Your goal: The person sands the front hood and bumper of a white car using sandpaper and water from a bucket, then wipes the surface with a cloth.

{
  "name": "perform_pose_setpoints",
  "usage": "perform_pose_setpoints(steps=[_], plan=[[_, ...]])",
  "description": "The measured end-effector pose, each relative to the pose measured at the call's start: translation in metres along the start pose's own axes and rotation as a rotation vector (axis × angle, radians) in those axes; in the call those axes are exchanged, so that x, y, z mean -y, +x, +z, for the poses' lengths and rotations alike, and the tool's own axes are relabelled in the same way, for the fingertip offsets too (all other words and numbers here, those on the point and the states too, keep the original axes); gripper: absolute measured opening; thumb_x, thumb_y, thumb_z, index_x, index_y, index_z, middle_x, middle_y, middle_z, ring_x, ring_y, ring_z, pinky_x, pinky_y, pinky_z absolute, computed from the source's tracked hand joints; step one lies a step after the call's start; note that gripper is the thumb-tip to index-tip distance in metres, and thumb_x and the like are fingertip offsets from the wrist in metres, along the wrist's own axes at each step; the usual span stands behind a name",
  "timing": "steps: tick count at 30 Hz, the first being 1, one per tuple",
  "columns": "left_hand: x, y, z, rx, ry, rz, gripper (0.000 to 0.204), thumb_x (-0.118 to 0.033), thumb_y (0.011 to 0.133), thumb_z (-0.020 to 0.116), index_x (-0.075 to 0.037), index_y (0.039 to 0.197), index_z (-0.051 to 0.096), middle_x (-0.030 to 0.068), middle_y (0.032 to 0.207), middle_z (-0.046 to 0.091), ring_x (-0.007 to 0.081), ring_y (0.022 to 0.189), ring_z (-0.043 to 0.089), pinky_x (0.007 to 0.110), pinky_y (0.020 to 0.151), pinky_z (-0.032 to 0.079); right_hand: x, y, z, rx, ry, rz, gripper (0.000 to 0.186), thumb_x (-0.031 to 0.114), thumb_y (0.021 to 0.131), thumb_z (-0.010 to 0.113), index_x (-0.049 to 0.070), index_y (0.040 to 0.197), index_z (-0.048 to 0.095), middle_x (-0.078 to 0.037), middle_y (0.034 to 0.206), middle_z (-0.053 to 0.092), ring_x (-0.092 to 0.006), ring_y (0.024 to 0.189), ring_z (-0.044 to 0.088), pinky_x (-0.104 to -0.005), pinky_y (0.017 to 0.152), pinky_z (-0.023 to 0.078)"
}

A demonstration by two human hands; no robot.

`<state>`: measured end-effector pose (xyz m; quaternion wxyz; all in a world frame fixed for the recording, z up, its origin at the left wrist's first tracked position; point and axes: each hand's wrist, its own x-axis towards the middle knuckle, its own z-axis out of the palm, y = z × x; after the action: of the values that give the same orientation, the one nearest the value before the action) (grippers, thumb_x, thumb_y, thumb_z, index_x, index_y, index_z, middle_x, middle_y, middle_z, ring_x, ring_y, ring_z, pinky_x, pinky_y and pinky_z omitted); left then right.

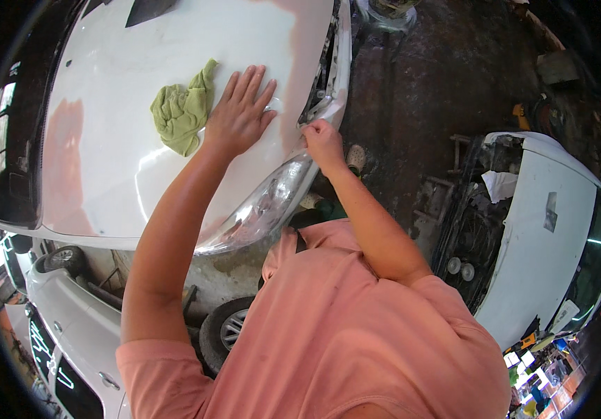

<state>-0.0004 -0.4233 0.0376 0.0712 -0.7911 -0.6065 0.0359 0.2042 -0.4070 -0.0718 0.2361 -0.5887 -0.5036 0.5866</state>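
Note:
My left hand (239,115) lies on the white car hood (108,63) with its fingers stretched out and nothing in them, just right of a crumpled green cloth (178,115). The hood has pinkish patches toward its left and right edges. My right hand (321,143) is at the hood's front edge, above the clear headlight (258,202); its fingers are curled and pinched there, and what they grip, if anything, is hidden.
A second white car (538,237) with its front end stripped stands at the right on the dark floor (408,98). A silver car (80,321) and a loose-looking wheel (227,325) are at the lower left. Metal frames and assorted items lie along the right side.

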Motion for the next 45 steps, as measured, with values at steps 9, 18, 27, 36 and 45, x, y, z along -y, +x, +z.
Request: perform_pose_setpoints(steps=[9,18,27,36,45], plan=[[-0.002,0.005,-0.002,0.040,0.004,-0.007,0.059,-0.044,0.104,0.048,-0.009,0.152,0.044,0.0167,0.164,0.030,0.0304,0.154,0.023,0.047,0.127,0.016,-0.008,0.003,0.004,-0.110,-0.115,-0.067,0.026,0.026,0.089,0.064,0.001,0.091,0.069,-0.019,0.081,0.074,-0.0362,0.081,0.073,-0.0444,0.077,0.056],[-0.001,0.005,0.001,0.002,0.020,0.010,0.058,-0.044,0.105,0.044,-0.009,0.151,0.045,0.0170,0.163,0.031,0.0306,0.154,0.024,0.047,0.127,0.016,-0.003,-0.001,0.011,-0.045,-0.023,-0.019,0.023,0.023,0.090,0.063,0.001,0.092,0.069,-0.021,0.082,0.073,-0.0367,0.080,0.072,-0.0467,0.075,0.055],[0.000,0.004,0.000,0.026,0.006,0.001,0.059,-0.043,0.105,0.046,-0.009,0.152,0.043,0.0171,0.164,0.030,0.0305,0.154,0.023,0.047,0.127,0.015,-0.010,-0.003,-0.016,-0.121,-0.101,-0.142,0.031,0.032,0.094,0.065,0.001,0.095,0.068,-0.017,0.080,0.069,-0.0349,0.079,0.070,-0.0435,0.074,0.053],[0.000,0.003,0.000,0.004,-0.007,0.006,0.059,-0.043,0.104,0.047,-0.009,0.152,0.044,0.0175,0.163,0.031,0.0312,0.154,0.024,0.047,0.127,0.015,0.002,-0.004,-0.002,-0.117,-0.223,-0.104,0.030,0.030,0.094,0.065,0.000,0.093,0.067,-0.022,0.088,0.071,-0.0425,0.088,0.068,-0.0473,0.077,0.053],[-0.002,0.007,-0.001,0.015,-0.023,0.001,0.059,-0.042,0.104,0.048,-0.008,0.151,0.045,0.0175,0.163,0.031,0.0314,0.153,0.025,0.047,0.127,0.016,-0.005,0.000,0.013,-0.190,-0.225,-0.137,0.029,0.029,0.092,0.067,0.000,0.093,0.070,-0.022,0.087,0.072,-0.0393,0.087,0.071,-0.0452,0.078,0.054]])
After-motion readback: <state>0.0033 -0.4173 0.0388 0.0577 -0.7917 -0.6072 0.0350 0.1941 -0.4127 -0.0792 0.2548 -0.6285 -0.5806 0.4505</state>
